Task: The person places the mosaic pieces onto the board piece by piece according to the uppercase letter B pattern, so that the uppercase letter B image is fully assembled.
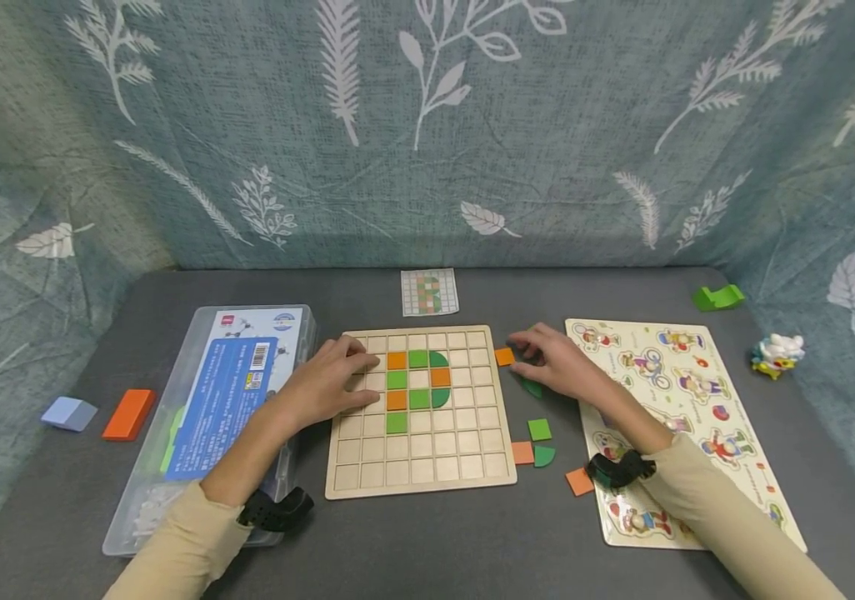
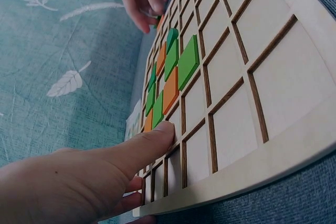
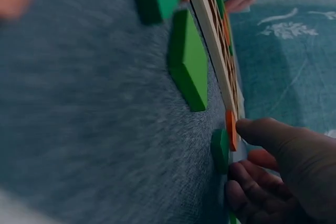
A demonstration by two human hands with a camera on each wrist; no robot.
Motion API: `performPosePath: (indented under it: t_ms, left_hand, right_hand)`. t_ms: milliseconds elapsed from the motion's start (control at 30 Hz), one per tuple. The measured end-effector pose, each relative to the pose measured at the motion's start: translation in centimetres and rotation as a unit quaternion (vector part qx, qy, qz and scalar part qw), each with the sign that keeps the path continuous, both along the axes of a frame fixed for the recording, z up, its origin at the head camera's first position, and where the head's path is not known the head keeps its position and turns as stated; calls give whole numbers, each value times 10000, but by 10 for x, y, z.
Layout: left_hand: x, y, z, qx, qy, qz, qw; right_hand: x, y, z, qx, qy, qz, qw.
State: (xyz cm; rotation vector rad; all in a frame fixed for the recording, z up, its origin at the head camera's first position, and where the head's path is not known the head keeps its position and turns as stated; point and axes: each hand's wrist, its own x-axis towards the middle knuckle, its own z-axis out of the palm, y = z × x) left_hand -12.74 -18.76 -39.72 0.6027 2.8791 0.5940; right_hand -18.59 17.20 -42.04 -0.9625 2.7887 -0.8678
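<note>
A wooden grid board (image 1: pixel 458 464) holds orange and light green square tiles plus dark green quarter-round tiles (image 1: pixel 440 397). On the board's left side rests my left hand (image 1: pixel 332 379), fingers spread; the left wrist view shows its thumb (image 2: pixel 157 136) against the grid near the tiles. Just off the board's upper right edge lies an orange square tile (image 1: pixel 504 357). My right hand (image 1: pixel 558 360) is beside that tile, thumb and fingers apart around its near side; in the right wrist view the thumb (image 3: pixel 262 132) is close to it, contact unclear. A dark green tile (image 3: pixel 220 150) lies below.
Loose tiles, including a light green square (image 1: pixel 539 429), lie right of the board. A pattern card (image 1: pixel 430 292) is behind it. A plastic box (image 1: pixel 118 508) stands left, a picture puzzle (image 1: pixel 697 433) right. Blocks (image 1: pixel 129 414) and a small toy (image 1: pixel 777 354) sit farther out.
</note>
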Motion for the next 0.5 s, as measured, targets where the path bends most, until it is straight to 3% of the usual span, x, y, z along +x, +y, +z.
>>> performPosePath:
  t_ms: [200,500]
  left_hand:
    - [0,1,0,1,-31,-6,10000]
    - [0,0,-1,17,45,-8,10000]
  right_hand:
    - [-12,-7,0,327,-411,22,9986]
    - [-15,-6,-3,116,-441,30,9990]
